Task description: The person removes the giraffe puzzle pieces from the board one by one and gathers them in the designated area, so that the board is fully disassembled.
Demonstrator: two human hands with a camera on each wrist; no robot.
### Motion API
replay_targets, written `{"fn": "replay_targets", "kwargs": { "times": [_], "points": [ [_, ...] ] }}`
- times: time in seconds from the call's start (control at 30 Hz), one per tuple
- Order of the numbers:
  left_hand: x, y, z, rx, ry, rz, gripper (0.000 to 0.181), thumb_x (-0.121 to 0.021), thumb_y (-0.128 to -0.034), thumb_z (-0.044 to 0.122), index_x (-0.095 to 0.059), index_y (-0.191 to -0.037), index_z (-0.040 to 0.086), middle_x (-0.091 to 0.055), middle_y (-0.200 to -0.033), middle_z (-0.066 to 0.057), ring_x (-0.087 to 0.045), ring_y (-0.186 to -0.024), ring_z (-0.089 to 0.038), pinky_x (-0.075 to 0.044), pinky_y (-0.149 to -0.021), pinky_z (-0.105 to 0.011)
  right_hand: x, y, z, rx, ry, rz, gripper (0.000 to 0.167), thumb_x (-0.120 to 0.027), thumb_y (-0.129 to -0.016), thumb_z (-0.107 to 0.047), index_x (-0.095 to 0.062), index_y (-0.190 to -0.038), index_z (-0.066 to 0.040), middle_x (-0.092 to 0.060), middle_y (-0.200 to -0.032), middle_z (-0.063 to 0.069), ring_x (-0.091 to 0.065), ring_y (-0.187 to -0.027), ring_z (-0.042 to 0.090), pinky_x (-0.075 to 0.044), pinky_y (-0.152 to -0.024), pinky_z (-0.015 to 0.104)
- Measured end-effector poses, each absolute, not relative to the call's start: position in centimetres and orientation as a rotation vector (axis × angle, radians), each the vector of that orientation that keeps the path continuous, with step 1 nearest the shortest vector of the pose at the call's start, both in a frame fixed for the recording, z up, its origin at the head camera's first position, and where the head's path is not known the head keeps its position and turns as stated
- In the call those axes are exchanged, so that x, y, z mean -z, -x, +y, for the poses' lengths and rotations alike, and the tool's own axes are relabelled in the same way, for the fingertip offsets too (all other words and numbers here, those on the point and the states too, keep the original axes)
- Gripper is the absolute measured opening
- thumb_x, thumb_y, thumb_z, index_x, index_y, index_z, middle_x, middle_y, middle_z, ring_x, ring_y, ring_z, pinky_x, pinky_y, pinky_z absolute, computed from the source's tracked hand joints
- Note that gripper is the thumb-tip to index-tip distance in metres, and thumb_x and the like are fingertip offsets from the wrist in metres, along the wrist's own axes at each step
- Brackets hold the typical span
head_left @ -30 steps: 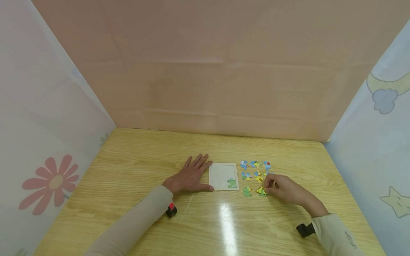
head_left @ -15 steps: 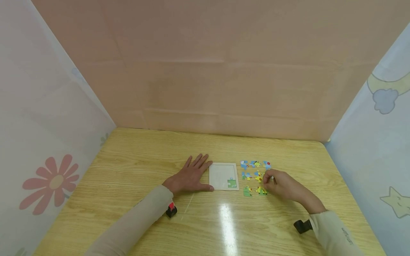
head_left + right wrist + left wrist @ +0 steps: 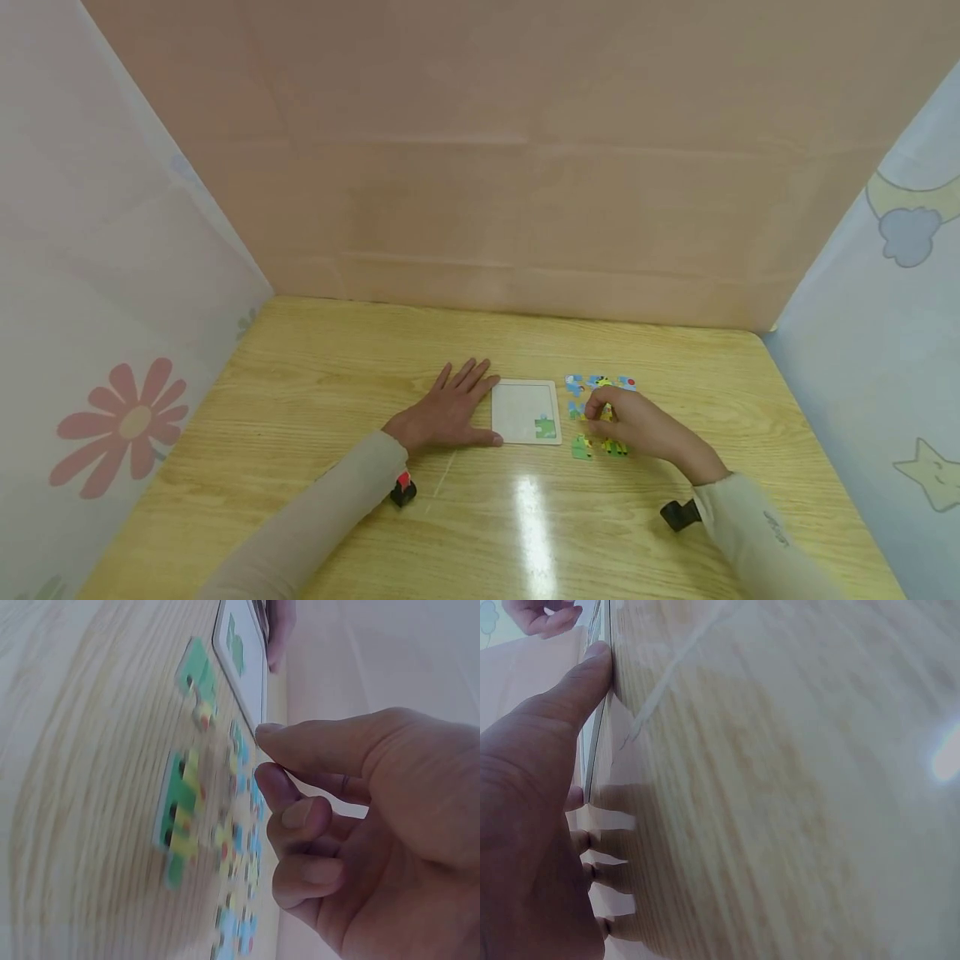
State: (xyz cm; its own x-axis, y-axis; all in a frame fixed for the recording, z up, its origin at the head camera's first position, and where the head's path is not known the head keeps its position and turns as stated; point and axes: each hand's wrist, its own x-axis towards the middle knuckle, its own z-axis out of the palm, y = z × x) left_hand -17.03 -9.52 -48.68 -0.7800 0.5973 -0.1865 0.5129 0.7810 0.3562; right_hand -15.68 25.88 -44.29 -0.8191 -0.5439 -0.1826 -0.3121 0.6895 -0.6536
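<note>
My left hand lies with spread fingers at the left edge of a white square puzzle board. Its thumb and index fingertip touch that edge. A green puzzle piece sits in the board's lower right corner. My right hand hovers over the loose puzzle pieces right of the board, fingers loosely bent. In the right wrist view its thumb and index finger stand slightly apart, with no piece visible between them. Below it lie a green and yellow piece and a green piece. The hand covers part of the middle row.
Blue pieces form the far row of loose pieces. The wooden table reaches back to a tan backdrop, with printed cloth walls on both sides. A black wrist camera sits under the right sleeve.
My right hand has moved left and slightly up from the green and yellow piece at the near row to above the middle row. The left hand stays at the board.
</note>
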Motion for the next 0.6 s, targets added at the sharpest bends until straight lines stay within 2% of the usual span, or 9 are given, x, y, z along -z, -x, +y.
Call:
{"fn": "replay_targets", "kwargs": {
  "times": [0.2, 0.43, 0.6],
  "points": [
    [48.5, 17.0, -9.5, -0.416, -0.865, 2.677, 0.106, -0.057, -0.0953, 0.078, -0.018, -0.173, 0.019, -0.002, -0.183, -0.008, 0.001, -0.171, -0.031, -0.002, -0.136, -0.063, 44.1, 15.9, 23.9, 0.888, 0.750, 2.521, 0.015, -0.069, -0.102, -0.007, -0.067, -0.116, -0.004, -0.069, -0.112, 0.011, -0.048, -0.062, 0.004, -0.046, -0.062, 0.022],
    [48.6, 16.9, -9.6, -0.406, -0.853, 2.683, 0.106, -0.056, -0.0950, 0.080, -0.017, -0.173, 0.020, 0.000, -0.183, -0.005, 0.002, -0.171, -0.029, -0.002, -0.137, -0.062, 44.3, 16.1, 21.4, 0.744, 0.834, 2.602, 0.021, -0.076, -0.099, -0.013, -0.072, -0.119, -0.010, -0.069, -0.118, 0.003, -0.061, -0.093, 0.011, -0.054, -0.083, 0.028],
    [48.6, 16.9, -9.6, -0.408, -0.849, 2.680, 0.107, -0.055, -0.0952, 0.080, -0.016, -0.173, 0.019, 0.000, -0.183, -0.005, 0.002, -0.171, -0.028, -0.001, -0.137, -0.061, 44.9, 16.0, 20.0, 0.638, 0.850, 2.619, 0.030, -0.078, -0.097, -0.016, -0.072, -0.126, -0.010, -0.066, -0.122, 0.002, -0.065, -0.099, 0.012, -0.057, -0.085, 0.032]
  ]
}}
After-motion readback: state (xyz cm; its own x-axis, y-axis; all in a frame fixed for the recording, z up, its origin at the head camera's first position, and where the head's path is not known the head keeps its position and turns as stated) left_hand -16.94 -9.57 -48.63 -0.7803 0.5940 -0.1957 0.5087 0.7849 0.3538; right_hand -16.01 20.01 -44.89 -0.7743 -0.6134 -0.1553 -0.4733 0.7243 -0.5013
